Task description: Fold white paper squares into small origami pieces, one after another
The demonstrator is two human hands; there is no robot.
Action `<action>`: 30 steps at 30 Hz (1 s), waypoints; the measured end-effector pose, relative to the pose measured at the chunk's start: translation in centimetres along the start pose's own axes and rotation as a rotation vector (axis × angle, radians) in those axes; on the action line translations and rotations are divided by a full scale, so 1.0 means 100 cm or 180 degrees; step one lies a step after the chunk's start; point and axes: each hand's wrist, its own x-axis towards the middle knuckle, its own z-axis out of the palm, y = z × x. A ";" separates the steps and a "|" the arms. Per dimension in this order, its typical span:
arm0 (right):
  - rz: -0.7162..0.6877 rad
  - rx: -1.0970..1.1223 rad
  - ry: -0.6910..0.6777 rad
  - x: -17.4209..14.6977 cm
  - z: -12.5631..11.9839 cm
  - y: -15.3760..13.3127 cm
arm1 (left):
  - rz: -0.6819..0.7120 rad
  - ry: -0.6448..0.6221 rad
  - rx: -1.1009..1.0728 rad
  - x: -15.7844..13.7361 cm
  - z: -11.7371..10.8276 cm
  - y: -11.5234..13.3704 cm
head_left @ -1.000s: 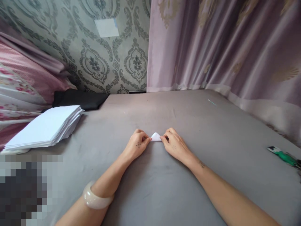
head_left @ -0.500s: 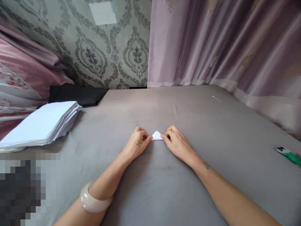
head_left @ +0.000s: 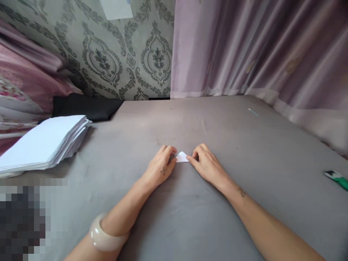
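A small folded piece of white paper (head_left: 182,157), pointed at the top and straight along its lower edge, is between my two hands, just above or on the grey cloth surface. My left hand (head_left: 161,165) has its thumb at the paper's left corner, with the fingers curled close by. At the right corner, my right hand (head_left: 207,163) pinches the paper between thumb and curled fingers. The fingertips partly hide both corners. A pale bangle (head_left: 107,235) circles my left forearm.
A thick stack of white sheets (head_left: 45,143) lies at the left, with black folded cloth (head_left: 87,107) behind it. A green-handled tool (head_left: 337,178) rests at the right edge. A thin pale stick (head_left: 253,112) lies toward the back right. Curtains (head_left: 217,50) hang along the far side.
My left fingers have lifted and loosened slightly, the thumb staying by the paper's left corner. My right hand has hardly moved. The view has shifted a little.
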 end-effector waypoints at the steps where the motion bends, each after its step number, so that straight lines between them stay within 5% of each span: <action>1: -0.0029 0.0085 0.0017 0.001 -0.001 0.002 | 0.0183 -0.0050 0.0021 0.000 0.000 0.001; 9: 0.0185 0.1204 -0.0117 0.000 -0.006 0.028 | 0.0501 -0.0309 0.0134 0.002 0.001 0.003; 16: -0.0996 -0.0121 -0.0124 -0.023 -0.017 0.009 | 0.0480 -0.0254 -0.0007 0.001 0.002 0.000; 25: -0.1039 -0.1313 -0.0238 -0.031 -0.010 -0.005 | 0.0353 -0.0240 0.0170 0.002 0.001 0.002; 30: -0.0918 -0.0986 -0.0080 -0.032 -0.012 -0.009 | 0.0100 -0.0302 0.0190 0.003 0.001 0.004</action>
